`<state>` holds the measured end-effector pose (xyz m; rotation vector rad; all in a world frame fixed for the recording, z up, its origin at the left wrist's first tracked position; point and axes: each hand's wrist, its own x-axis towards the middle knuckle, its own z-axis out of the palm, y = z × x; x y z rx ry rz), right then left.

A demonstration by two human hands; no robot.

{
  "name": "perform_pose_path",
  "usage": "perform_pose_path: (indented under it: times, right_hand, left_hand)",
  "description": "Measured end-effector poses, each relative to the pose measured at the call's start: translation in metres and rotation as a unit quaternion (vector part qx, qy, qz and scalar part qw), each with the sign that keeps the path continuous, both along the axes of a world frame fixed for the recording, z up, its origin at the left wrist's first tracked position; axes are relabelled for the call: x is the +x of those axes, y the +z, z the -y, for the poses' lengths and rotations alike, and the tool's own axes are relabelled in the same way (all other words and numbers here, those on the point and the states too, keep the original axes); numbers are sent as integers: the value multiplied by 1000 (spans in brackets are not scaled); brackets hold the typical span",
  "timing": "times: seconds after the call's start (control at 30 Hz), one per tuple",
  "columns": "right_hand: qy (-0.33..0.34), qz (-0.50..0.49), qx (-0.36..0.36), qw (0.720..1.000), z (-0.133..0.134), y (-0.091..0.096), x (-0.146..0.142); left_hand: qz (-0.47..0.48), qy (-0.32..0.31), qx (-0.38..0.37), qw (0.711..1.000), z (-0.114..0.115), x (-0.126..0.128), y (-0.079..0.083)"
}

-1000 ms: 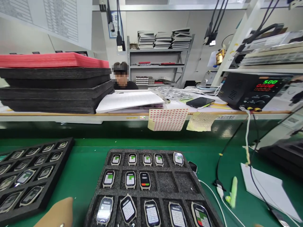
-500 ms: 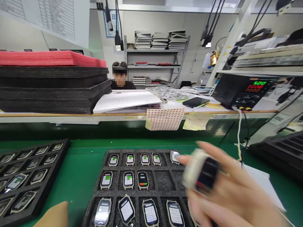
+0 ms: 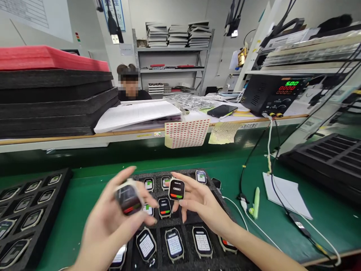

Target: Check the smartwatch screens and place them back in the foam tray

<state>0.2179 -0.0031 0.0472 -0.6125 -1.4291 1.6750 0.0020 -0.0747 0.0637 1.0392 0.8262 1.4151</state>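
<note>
My left hand (image 3: 108, 222) grips a smartwatch case (image 3: 128, 198), blurred by motion, with a red strip low on its dark screen. Fingers and thumb of my right hand (image 3: 201, 205) close on another smartwatch case (image 3: 177, 189), whose black screen shows a red and green bar. Both watches are above a black foam tray (image 3: 162, 241) with square pockets. Several strapless watches lie in it, among them one with a red and green bar (image 3: 164, 207) just below my right-hand watch and one with a white list screen (image 3: 174, 244). My hands cover part of the tray.
A second foam tray of watches (image 3: 34, 218) is at left. On the right are a light green pen-shaped tool (image 3: 256, 203), cables, white paper (image 3: 287, 194) and stacked black trays (image 3: 324, 158). A power supply (image 3: 275, 94) stands on the shelf; a person (image 3: 129, 82) sits beyond.
My left hand has come up over the tray with a watch in it. My right hand has moved left, holding a watch. The view has shifted to the right.
</note>
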Motion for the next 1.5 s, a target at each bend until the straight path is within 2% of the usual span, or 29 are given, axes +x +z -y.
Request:
perform_pose_path:
  times: [0.13,0.23,0.33,0.47,0.67,0.97,1.07,1.23,1.5]
  right_hand:
    - [-6,-12,-2,1000,-6,-5,3]
    - [-29,9,7,1000,-6,-5,4]
    - [-38,23,14,999,-2,-3,4]
    - [-41,32,15,999,3,-1,3]
    - [-10,-13,0,1000,2,-5,6]
    - [-91,87,29,992,4,-5,4]
    - [-65,69,42,995,3,-6,8]
    - [21,2,30,999,1,-7,10]
    - [-2,18,30,999,3,-9,8]
  left_hand:
    - [0,-57,-40,998,-33,23,-12]
    - [15,-97,-40,994,-38,28,-25]
    - [40,-127,-29,991,-37,27,-31]
    - [59,-124,-38,990,-37,25,-31]
    - [61,-120,-41,990,-37,25,-35]
    - [41,-143,-45,988,-35,26,-36]
    - [27,-132,-47,990,-34,27,-35]
    - [8,-111,-53,992,-36,26,-37]
    - [29,-120,-14,992,-38,26,-39]
